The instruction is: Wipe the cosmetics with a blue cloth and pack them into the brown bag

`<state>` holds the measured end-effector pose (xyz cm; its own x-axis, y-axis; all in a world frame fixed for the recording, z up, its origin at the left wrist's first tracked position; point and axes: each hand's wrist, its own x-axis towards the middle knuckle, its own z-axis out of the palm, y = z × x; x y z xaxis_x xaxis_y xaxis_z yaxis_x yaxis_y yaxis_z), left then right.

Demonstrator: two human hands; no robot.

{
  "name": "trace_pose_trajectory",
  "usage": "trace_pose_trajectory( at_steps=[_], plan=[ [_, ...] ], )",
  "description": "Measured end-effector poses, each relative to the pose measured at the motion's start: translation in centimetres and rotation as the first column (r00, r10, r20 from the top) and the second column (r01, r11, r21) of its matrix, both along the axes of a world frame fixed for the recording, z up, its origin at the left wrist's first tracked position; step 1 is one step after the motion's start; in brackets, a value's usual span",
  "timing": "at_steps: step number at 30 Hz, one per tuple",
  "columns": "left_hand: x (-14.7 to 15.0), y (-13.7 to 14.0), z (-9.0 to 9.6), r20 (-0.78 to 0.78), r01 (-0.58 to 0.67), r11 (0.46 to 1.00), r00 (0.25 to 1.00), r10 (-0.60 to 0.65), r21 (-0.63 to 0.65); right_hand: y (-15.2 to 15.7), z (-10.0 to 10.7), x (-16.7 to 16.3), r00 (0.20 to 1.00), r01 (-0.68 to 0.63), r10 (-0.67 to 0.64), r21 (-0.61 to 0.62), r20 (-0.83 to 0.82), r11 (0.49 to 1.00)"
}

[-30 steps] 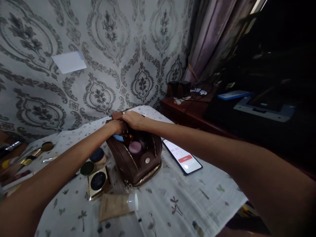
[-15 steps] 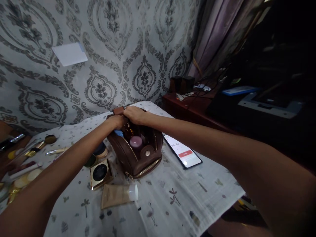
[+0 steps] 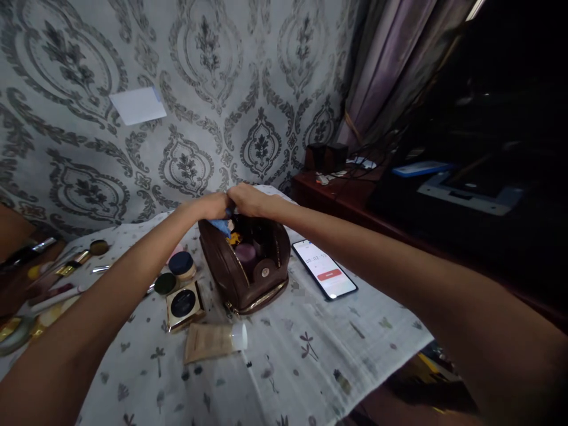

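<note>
A brown leather makeup bag (image 3: 222,269) stands unzipped on the table, its mouth facing up. My left hand (image 3: 216,206) is closed over the far left of the mouth, just above a blue item (image 3: 222,227) poking out; what its fingers hold is hidden. Beside it, my right hand (image 3: 245,200) is curled round the bag's far edge, fingertips mostly out of sight. Inside lie a round pinkish-purple container (image 3: 246,255) and something yellow (image 3: 235,238). A magnetic snap (image 3: 265,272) shows on the near tab.
Left of the bag are a gold compact (image 3: 183,305), a dark-lidded jar (image 3: 181,264), a green-lidded pot (image 3: 165,284) and a beige tube (image 3: 213,343). A phone (image 3: 326,269) showing a timer lies right. Several brushes and cosmetics, including a brush (image 3: 99,247), lie far left.
My left hand has come up from inside the bag to its far rim. More of the blue item shows, and the brown strap by my hands has gone from sight.
</note>
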<state>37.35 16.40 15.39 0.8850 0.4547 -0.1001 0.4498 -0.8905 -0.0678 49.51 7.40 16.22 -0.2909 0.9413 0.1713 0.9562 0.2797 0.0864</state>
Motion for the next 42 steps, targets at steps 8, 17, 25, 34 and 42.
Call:
trace_pose_trajectory(
  at_steps=[8,17,25,34,42],
  plan=[
    [-7.0,-7.0,-0.5,0.781,-0.065,0.973,0.585,0.217,-0.221,-7.0,2.2,-0.6,0.938,0.047,0.038,0.236,-0.344,0.971],
    [-16.8,-14.2,-5.8,0.698,-0.265,0.848,0.483,0.528,-0.458,-17.2,-6.1,-5.0,0.681,-0.3,0.363,0.21,-0.637,0.931],
    [-18.9,-21.2,-11.0,0.682,-0.344,0.816,0.448,0.578,-0.465,-18.9,-13.5,-11.1,0.894,-0.289,0.272,0.006,-0.357,0.957],
    [-18.6,-23.9,-15.2,0.584,-0.052,0.995,0.806,0.094,-0.089,-21.7,-16.2,-9.4,0.869,-0.09,0.14,0.126,-0.474,0.988],
    [-19.2,-23.4,-15.8,0.645,-0.035,0.999,0.764,0.013,0.023,-22.0,-15.3,-9.4,0.648,-0.025,0.018,0.003,-0.762,1.0]
  ],
)
